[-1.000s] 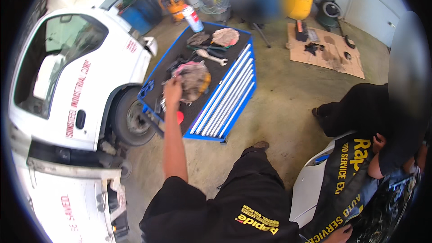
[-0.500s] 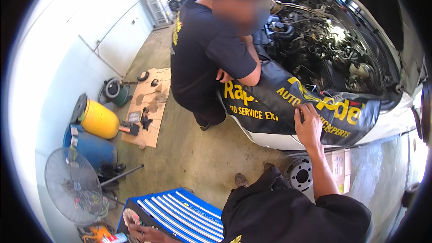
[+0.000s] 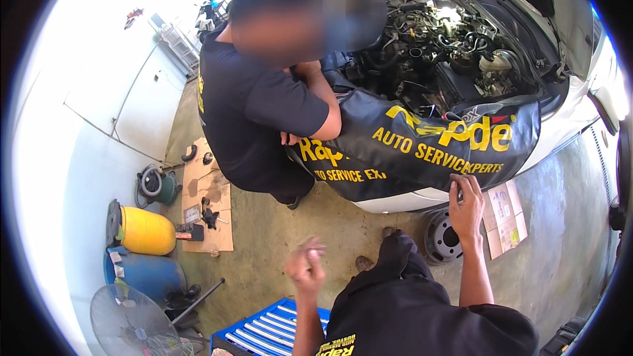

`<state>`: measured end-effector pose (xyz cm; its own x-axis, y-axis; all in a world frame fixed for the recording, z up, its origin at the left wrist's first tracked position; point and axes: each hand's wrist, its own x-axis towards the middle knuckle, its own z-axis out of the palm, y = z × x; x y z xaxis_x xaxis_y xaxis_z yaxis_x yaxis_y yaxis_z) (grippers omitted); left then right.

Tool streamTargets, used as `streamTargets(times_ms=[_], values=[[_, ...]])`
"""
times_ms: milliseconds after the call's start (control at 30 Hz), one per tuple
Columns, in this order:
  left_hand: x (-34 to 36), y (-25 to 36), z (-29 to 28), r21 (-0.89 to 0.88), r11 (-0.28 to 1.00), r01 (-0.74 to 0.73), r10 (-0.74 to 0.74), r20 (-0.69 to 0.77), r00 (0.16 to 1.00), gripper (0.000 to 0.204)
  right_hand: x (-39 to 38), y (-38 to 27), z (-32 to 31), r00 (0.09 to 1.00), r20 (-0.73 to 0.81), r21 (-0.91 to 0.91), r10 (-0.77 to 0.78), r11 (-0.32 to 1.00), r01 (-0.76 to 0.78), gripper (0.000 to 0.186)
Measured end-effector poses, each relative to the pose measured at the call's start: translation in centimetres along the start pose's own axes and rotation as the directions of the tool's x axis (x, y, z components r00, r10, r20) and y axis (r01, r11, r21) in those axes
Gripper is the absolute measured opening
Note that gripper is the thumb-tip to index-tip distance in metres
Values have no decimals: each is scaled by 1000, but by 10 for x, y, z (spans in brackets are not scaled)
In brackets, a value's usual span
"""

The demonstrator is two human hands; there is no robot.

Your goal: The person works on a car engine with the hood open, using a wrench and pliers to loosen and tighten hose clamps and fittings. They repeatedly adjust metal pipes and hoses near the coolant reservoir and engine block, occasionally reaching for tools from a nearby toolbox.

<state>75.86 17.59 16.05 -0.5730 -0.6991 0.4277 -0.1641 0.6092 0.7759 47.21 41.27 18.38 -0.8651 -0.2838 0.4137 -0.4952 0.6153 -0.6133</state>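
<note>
In the head view, I have the right bare hand (image 3: 467, 206) at the lower edge of the black vinyl fender cover (image 3: 432, 135), fingers loosely bent and thumb apart, with nothing visible between them; I can't tell whether the fingertips press the cover or hover just over it. The left bare hand (image 3: 305, 268) is raised near the blue metal tool chest with silver drawer fronts (image 3: 264, 329), its fingers curled inward; whether they pinch something small, I can't tell.

The cover lies draped over the front of the white car with its hood raised (image 3: 573, 109); a co-worker in a black short-sleeved shirt (image 3: 247, 118) leans over it, so I judge that a tug from my right side, or a shift of that person's weight, could make it slide and bare the paint. The grey steel wheel (image 3: 434, 232) on the floor worries me too — it sits near the wearer's brown shoe (image 3: 364, 263), and a careless sidestep could mean a stumble.

As for writing, large yellow lettering crosses the cover, broken by folds, with a small red mark; yellow print shows on the wearer's black shirt (image 3: 422, 316); the flattened brown cardboard box (image 3: 504, 217) carries printing and a yellow-green label.
</note>
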Motion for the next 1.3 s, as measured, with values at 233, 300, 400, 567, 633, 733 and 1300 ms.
streamTargets(times_ms=[233,300,400,567,633,733,1300], values=[[16,24,87,-117,988,-102,136,329,934,21,64,38,3,978,-176,-37,-110,994,105,19],[35,32,108,-141,982,-123,166,352,921,22,91,53,1,967,-207,-69,-147,988,135,20],[76,46,139,-178,975,-136,191,345,919,21,138,79,-4,951,-238,-153,-195,975,161,22],[155,65,200,-270,949,-161,236,273,933,20,190,110,2,979,-132,-174,-156,976,132,21],[184,70,218,-315,928,-199,286,260,922,21,200,116,12,982,-60,-146,-177,975,167,20],[229,82,240,-356,908,-220,324,265,908,20,217,112,11,983,23,-129,-181,975,183,19],[466,42,480,-342,887,-309,427,355,832,18,667,195,32,967,179,-598,-181,761,252,26]])
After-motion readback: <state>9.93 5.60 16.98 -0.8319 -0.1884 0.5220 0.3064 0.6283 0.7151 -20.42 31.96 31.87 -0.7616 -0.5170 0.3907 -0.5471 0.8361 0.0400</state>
